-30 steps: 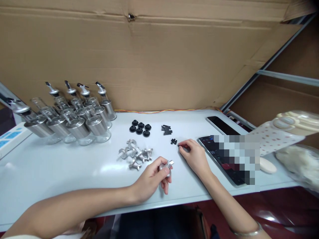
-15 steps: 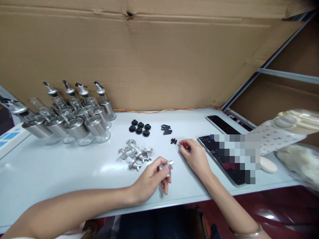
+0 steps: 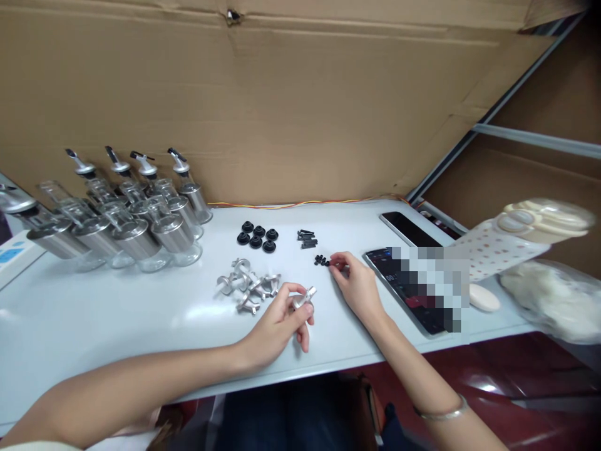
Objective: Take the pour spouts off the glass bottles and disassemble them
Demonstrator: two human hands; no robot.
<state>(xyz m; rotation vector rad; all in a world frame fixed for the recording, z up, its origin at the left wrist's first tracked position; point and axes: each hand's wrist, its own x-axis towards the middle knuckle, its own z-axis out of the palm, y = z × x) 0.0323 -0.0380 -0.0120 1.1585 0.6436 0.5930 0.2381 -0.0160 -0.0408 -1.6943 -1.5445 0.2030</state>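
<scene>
My left hand (image 3: 286,319) is closed around a silver metal pourer spout (image 3: 305,297), its narrow end pointing up and right. Thumb and index finger of my right hand (image 3: 354,279) are pinched at the right edge of a cluster of small black pieces (image 3: 321,259). The fingertips touch the nearest piece; what sits between them is too small to make out. Several more silver pourer spouts (image 3: 246,285) lie in a loose heap left of my left hand. Behind them are several black ribbed stoppers (image 3: 256,240) in two rows and a bunch of short black parts (image 3: 307,239).
Glass bottles with metal sleeves (image 3: 136,238) crowd the left side, some with pourers fitted. On the right lie a phone with a lit screen (image 3: 399,282), a second phone (image 3: 409,228), a dotted cream bottle (image 3: 507,244) and a plastic bag (image 3: 558,300). Cardboard (image 3: 300,113) walls the back.
My right hand has moved in to the small black pieces, and its fingertips now meet the cluster's edge. My left hand still holds the spout, tilted slightly differently. The view has shifted a little.
</scene>
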